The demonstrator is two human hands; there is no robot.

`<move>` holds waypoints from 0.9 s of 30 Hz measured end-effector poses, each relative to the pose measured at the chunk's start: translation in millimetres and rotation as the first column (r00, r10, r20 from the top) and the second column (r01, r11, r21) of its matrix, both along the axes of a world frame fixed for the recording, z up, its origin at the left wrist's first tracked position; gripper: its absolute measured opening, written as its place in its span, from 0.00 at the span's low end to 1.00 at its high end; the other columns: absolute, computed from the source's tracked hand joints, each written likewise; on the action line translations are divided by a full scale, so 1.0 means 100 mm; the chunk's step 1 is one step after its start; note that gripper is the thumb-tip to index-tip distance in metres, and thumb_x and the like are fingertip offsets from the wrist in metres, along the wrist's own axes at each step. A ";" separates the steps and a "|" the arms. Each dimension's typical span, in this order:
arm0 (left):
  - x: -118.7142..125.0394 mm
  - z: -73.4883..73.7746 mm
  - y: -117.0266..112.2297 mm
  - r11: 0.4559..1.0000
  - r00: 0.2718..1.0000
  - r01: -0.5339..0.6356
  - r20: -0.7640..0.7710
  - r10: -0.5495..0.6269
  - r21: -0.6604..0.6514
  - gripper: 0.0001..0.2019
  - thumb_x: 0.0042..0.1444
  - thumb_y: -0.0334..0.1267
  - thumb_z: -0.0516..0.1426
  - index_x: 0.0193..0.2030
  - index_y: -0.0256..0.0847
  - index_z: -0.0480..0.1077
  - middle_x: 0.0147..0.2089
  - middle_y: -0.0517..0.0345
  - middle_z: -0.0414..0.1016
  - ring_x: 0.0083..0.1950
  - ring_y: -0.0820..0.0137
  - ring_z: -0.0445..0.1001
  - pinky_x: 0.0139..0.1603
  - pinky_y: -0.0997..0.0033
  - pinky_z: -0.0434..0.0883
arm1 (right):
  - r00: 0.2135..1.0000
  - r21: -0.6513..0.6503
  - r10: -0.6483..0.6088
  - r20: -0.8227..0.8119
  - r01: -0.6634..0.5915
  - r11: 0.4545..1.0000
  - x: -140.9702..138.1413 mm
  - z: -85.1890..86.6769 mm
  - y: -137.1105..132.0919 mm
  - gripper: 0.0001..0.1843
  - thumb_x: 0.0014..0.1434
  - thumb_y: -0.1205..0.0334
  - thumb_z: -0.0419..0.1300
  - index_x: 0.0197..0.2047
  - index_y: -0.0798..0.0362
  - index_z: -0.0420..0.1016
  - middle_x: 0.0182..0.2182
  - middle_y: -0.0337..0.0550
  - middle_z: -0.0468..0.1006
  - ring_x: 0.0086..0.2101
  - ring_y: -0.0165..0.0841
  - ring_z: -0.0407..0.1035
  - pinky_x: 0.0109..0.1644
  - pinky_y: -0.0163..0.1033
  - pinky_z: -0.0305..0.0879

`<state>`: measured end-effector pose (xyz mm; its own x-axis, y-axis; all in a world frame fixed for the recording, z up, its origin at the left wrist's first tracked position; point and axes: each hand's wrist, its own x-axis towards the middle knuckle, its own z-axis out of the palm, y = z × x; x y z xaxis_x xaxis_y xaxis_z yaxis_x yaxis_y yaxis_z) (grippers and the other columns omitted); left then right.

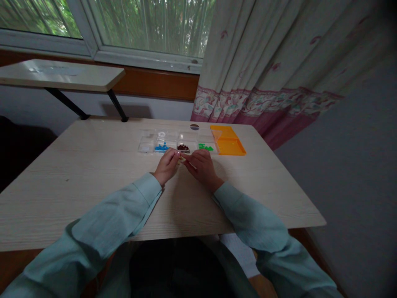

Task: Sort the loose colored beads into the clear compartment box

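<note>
My left hand [166, 166] is closed, its thumb and fingertips pinching a small pale yellow piece [181, 159] above the table. My right hand [203, 166] meets it from the other side, fingers curled and fingertips pressed at the same piece. Its exact kind is too small and too covered to make out. Just beyond my hands lies a row of clear plastic compartment boxes [145, 139]. They hold small blue pieces [161, 147], dark brown pieces [183, 147] and green pieces [205, 147]. My fingers partly hide the front edges of the boxes.
An orange tray [231, 146] adjoins the boxes on the right. A dark round disc [194, 127] sits at the back of the pale wooden table [124, 219]. At the back left, a raised shelf [87, 76] stands on black legs. A curtain [248, 99] hangs behind the table.
</note>
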<state>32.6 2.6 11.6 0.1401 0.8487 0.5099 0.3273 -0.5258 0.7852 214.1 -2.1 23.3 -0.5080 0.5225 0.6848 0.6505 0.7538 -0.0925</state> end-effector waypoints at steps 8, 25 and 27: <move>0.01 0.01 0.00 0.999 0.999 0.044 0.001 -0.044 -0.015 0.22 0.64 0.55 0.46 0.31 0.41 0.66 0.32 0.57 0.66 0.37 0.69 0.66 0.43 0.66 0.66 | 1.000 -0.011 0.008 0.009 -0.007 1.000 0.00 0.02 -0.01 0.15 0.66 0.58 0.53 0.53 0.45 0.75 0.35 0.43 0.78 0.42 0.36 0.67 0.53 0.45 0.58; 0.01 -0.03 0.01 0.998 0.999 0.035 -0.010 -0.036 -0.049 0.23 0.63 0.55 0.48 0.26 0.40 0.67 0.28 0.58 0.66 0.33 0.70 0.66 0.37 0.68 0.66 | 1.000 -0.008 0.008 0.007 -0.008 1.000 0.00 0.04 -0.03 0.10 0.65 0.59 0.56 0.43 0.47 0.78 0.29 0.42 0.76 0.39 0.35 0.67 0.52 0.44 0.57; 0.01 -0.03 0.01 0.998 0.999 0.043 -0.021 -0.044 -0.049 0.22 0.64 0.53 0.48 0.27 0.40 0.68 0.29 0.58 0.68 0.34 0.69 0.68 0.39 0.68 0.67 | 1.000 -0.005 0.001 0.019 -0.001 1.000 -0.01 0.05 -0.03 0.11 0.65 0.58 0.55 0.42 0.46 0.79 0.28 0.42 0.75 0.39 0.35 0.66 0.52 0.45 0.57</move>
<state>34.0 3.6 9.0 0.1879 0.8652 0.4649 0.3223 -0.5014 0.8029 213.5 -4.8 28.1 -0.5215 0.5254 0.6723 0.6515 0.7540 -0.0839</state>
